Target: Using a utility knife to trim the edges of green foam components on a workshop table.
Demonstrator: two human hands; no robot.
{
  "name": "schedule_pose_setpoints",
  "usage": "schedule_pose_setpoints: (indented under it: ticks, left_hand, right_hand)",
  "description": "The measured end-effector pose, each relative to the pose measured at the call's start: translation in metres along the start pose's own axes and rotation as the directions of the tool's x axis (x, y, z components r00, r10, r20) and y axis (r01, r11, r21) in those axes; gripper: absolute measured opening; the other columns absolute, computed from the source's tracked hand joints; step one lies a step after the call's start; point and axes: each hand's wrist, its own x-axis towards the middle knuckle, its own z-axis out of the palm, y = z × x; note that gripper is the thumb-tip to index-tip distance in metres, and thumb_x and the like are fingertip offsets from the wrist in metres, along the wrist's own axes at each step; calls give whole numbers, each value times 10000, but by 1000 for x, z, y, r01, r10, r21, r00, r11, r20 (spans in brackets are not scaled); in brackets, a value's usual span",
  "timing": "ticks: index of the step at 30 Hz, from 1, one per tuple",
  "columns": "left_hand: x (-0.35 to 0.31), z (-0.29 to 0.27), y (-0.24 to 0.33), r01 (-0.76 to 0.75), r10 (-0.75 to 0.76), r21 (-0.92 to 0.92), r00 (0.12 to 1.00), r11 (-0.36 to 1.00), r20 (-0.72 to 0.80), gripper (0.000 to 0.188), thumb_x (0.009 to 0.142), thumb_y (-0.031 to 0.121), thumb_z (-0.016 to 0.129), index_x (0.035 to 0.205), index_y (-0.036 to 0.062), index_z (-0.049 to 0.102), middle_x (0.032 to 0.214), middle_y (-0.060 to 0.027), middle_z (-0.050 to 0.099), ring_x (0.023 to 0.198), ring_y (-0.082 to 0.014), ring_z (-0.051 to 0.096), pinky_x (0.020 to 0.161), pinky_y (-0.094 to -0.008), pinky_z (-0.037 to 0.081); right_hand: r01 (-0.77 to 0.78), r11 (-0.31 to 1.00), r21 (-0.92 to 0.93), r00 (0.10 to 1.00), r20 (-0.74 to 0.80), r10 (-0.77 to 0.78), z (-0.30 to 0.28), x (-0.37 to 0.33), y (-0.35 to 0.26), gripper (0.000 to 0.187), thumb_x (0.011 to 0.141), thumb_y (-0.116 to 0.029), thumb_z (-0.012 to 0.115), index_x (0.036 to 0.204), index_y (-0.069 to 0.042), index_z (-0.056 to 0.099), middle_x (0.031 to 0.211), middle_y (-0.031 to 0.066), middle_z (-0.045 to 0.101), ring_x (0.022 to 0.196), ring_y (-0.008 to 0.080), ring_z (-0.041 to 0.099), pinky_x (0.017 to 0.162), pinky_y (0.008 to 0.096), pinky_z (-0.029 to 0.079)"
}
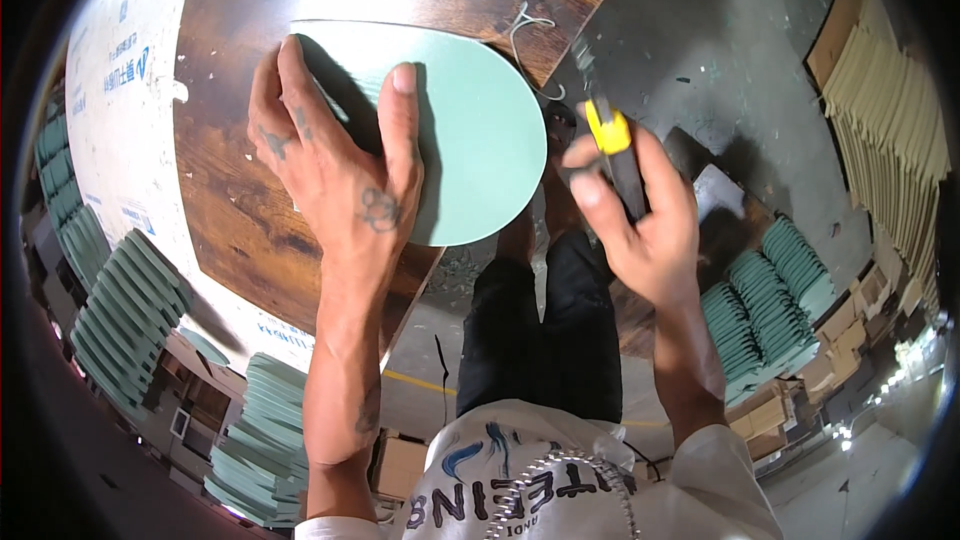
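A pale green panel with a rounded right end lies on the dark wood-grain tabletop, its end jutting past the table edge. My left hand grips it at the left side, with the thumb on its upper face and the fingers along its edge. To the right of the panel, apart from it, my right hand is closed round a yellow and black utility knife. The knife points up and away; its blade end is blurred. A thin, pale curled strip lies beside the panel's far edge.
Stacks of green panels stand at the left, lower left and right. A tall stack of beige sheets rises at the far right. White printed sheeting covers the table's left side. Small scraps lie on the grey floor.
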Motion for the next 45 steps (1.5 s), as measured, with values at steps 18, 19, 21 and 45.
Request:
schedule_pose_setpoints:
  ticks: [18,19,21,45]
  left_hand:
    - [2,-1,-13,-93,89,110,995,990,41,450,1051,302,552,1427,56,546,1266,-211,542,1156,-335,511,998,-526,425]
    - [3,0,-13,-122,118,109,992,987,38,449,1047,297,558,1427,56,545,1261,-208,544,1152,-330,513,994,-521,427]
    - [5,2,-15,-160,158,106,987,981,23,448,1038,282,576,1426,60,542,1249,-201,550,1134,-314,520,979,-508,435]
    - [9,-8,-23,70,-82,248,996,966,39,510,1043,526,513,1375,163,649,1287,-205,563,1165,-343,531,1038,-566,418]
  right_hand:
    - [-132,991,11,986,107,130,12,38,-10,368,827,-275,872,946,0,659,689,7,606,612,72,542,537,254,418]
    - [-92,993,71,991,107,84,10,38,-1,339,838,-250,863,957,0,667,686,-19,597,595,52,528,539,233,403]
    - [-92,984,154,991,114,74,5,32,2,295,877,-195,822,1013,14,665,696,-5,628,606,66,588,569,243,466]
    - [460,522,-718,880,290,-377,-42,-3,-20,536,840,-288,826,1329,-144,661,962,66,627,770,234,627,653,367,550]
